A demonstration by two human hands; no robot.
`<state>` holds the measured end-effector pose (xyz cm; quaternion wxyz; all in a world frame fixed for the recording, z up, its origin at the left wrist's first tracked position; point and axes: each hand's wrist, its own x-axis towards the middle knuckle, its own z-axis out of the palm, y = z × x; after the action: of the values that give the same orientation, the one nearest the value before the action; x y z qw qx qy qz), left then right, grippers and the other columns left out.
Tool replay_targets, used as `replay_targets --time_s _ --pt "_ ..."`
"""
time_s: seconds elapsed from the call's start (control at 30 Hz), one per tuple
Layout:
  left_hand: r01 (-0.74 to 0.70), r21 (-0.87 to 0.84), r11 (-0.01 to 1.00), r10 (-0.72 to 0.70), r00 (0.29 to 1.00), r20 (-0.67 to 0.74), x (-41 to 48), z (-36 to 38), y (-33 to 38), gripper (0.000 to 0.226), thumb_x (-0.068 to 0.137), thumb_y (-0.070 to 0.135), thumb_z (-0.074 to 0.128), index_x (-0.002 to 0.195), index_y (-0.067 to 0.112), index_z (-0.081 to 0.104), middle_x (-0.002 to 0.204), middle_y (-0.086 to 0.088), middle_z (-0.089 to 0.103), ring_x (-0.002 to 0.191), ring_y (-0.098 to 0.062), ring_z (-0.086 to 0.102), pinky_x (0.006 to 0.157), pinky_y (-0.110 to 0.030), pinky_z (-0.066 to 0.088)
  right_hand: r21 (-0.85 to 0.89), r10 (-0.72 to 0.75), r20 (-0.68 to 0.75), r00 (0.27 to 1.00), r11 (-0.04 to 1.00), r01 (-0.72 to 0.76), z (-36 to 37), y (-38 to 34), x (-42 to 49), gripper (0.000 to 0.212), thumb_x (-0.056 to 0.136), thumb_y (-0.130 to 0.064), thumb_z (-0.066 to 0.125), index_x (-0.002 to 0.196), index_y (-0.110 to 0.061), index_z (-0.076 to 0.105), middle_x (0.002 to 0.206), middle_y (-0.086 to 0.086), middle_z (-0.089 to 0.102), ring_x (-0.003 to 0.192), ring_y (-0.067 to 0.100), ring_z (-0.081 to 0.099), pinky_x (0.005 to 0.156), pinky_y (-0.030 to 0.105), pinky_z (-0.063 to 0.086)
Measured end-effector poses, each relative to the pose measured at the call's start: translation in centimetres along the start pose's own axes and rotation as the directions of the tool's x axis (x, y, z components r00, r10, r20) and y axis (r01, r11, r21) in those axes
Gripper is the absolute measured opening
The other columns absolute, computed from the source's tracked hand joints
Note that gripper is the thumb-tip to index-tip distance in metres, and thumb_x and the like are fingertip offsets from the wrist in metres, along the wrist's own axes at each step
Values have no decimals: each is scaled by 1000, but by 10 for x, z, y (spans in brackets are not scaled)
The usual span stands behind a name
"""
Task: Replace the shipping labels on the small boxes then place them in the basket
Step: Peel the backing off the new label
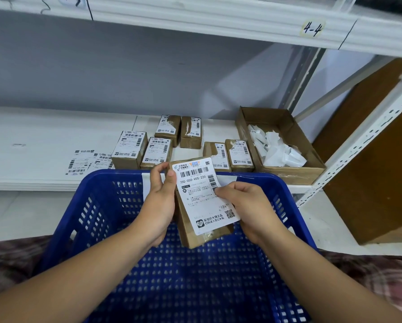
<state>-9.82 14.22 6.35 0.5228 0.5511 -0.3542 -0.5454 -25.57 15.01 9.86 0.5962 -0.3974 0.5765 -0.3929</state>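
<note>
Box (pixel 193 237) in left hand (pixel 159 206), right hand (pixel 249 206) pinching label (pixel 201 194).

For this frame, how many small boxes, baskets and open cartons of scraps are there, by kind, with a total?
Small boxes on the shelf: 6
Small box being held: 1
Blue basket: 1
Open carton of paper scraps: 1
Total: 9

Blue basket (pixel 97 206) gapes open in front; small boxes (pixel 157 150) and carton (pixel 293 174) crowd the shelf (pixel 44 141) behind.
</note>
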Motion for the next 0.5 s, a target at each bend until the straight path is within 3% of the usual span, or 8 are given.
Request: replay_targets --time_s 0.13,0.3,0.5 --pt "-2 -10 1000 1 1000 -9 2 -1 1 23 100 42 32 121 35 40 87 10 71 96 -21 65 82 -46 51 -19 -37 20 999 999 37 0 0 1 23 90 -8 65 68 -4 60 71 11 72 61 19 69 52 23 51" --pt "-3 30 1000 3 1000 -2 2 -1 3 25 98 46 32 122 38 38 89 10 71 95 -19 66 87 -54 52 -53 -49 -5 999 997 48 0 5 5 20 90 -10 66 72 -3 63 84 18 74 71 25 70 60 27 54" --pt "8 21 1000 -9 997 72 -2 -1 6 29 95 40 46 123 39 37 91 7 74 89 -13 69 85 -50 54 -15 -36 -7 999 999 36 -1 4 5 22 91 -9 66 69 -5 62 78 13 73 68 20 71 57 25 54"
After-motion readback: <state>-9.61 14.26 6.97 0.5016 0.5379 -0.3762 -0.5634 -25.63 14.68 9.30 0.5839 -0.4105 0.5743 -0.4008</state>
